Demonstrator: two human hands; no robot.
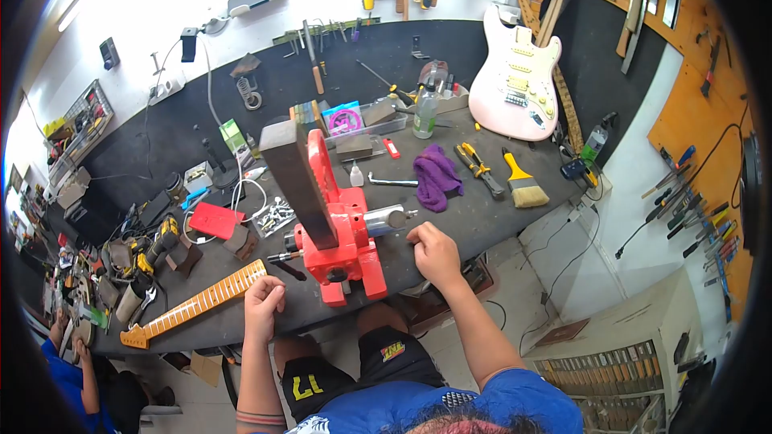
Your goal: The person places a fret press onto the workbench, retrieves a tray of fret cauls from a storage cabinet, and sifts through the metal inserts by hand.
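From where I stand, the person's right grip (435, 253) is loosely curled just off the silver cylinder (386, 220) of a red tool (347, 237), and the folded fingers leave me unable to tell if anything is pinched inside. The left grip (264, 296) is curled too, by the end of a guitar neck (197, 304); again I can't tell whether it has hold of anything. The red tool stands at the front edge of the surface (476, 213), between the two, probably so either can reach it, with a dark bar (297, 181) rising from it. The neck slants toward the left front corner, frets up, perhaps to keep the playing side off the surface. Toward the right end lie a purple cloth (437, 178), pliers (478, 170) and a brush (527, 191), seemingly parked within easy reach. A pale guitar body (497, 84) is propped upright near the back right corner, presumably out of harm's way.
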